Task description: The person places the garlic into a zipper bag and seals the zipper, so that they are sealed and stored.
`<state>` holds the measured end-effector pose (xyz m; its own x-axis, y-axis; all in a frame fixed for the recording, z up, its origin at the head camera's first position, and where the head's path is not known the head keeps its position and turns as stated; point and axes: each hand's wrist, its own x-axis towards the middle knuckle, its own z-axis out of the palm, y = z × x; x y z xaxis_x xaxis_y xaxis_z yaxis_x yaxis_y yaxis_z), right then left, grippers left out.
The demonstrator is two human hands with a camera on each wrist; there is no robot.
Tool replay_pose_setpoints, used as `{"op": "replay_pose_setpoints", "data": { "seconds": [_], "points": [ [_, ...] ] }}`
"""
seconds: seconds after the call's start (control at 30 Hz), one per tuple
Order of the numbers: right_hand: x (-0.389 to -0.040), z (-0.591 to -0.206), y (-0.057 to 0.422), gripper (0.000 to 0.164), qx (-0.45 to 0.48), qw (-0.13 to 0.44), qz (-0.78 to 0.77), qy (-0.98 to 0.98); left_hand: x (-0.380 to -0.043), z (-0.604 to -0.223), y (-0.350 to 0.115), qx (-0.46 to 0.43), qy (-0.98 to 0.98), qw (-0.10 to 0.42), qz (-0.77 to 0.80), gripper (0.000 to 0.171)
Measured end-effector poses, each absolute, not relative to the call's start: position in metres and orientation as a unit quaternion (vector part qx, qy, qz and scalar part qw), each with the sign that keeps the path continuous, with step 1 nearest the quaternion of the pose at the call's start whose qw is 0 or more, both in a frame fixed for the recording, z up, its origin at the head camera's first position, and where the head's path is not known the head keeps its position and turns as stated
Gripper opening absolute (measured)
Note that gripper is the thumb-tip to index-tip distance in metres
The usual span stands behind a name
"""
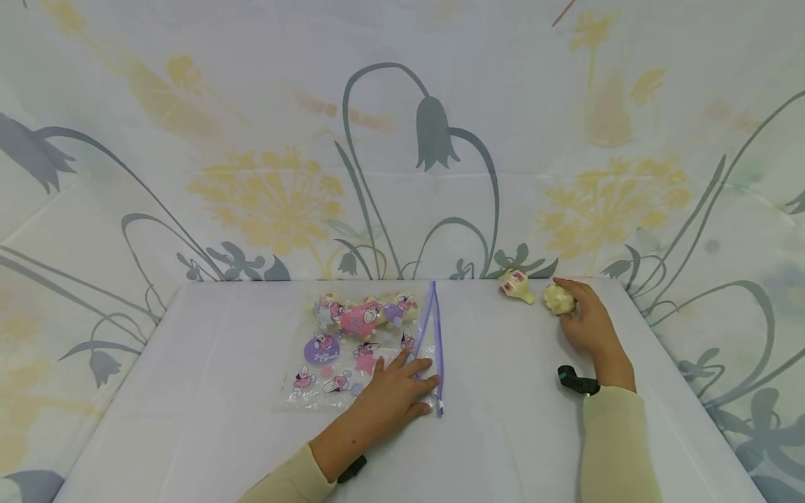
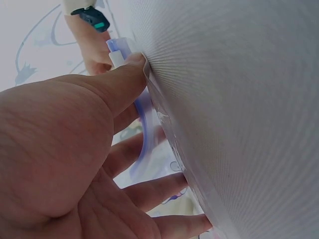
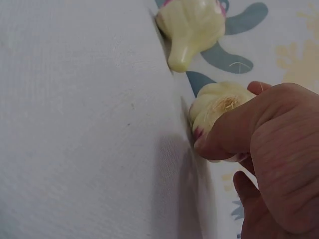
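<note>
A clear zip bag (image 1: 322, 349) with pink and purple cartoon prints lies flat on the table. Several pale garlic bulbs show through the plastic at its far end. My left hand (image 1: 396, 388) rests on the bag's right part with fingers spread, next to the purple zip strip (image 1: 439, 335); in the left wrist view the thumb touches the bag's edge. Over on the right, my right hand (image 1: 588, 321) pinches a garlic bulb (image 1: 559, 299) between thumb and fingers, low at the tabletop. Another garlic bulb (image 1: 516, 285), purple-streaked, lies just left of it, stem pointing toward the right hand.
The white-covered table (image 1: 503, 433) ends at a flower-printed cloth backdrop (image 1: 390, 175), which also rises at both sides. A dark wrist device (image 1: 577, 381) sits by the right sleeve, and another shows beneath the left wrist.
</note>
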<state>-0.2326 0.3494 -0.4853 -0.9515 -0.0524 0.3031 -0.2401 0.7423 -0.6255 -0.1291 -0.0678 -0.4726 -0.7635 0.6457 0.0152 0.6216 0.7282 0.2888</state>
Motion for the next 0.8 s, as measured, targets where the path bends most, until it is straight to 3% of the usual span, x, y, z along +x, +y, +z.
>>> {"op": "replay_pose_setpoints", "data": {
  "seconds": [0.3,0.8],
  "points": [
    [-0.235,-0.490,0.350,0.075,0.074,0.145,0.351,-0.922,-0.129,-0.473,-0.068,0.340,0.929,0.050,0.138,0.050],
    [-0.227,-0.470,0.347,0.070,0.078,0.092,0.335,-0.934,-0.129,-0.471,-0.068,0.338,0.930,0.050,0.137,0.050]
  ]
}}
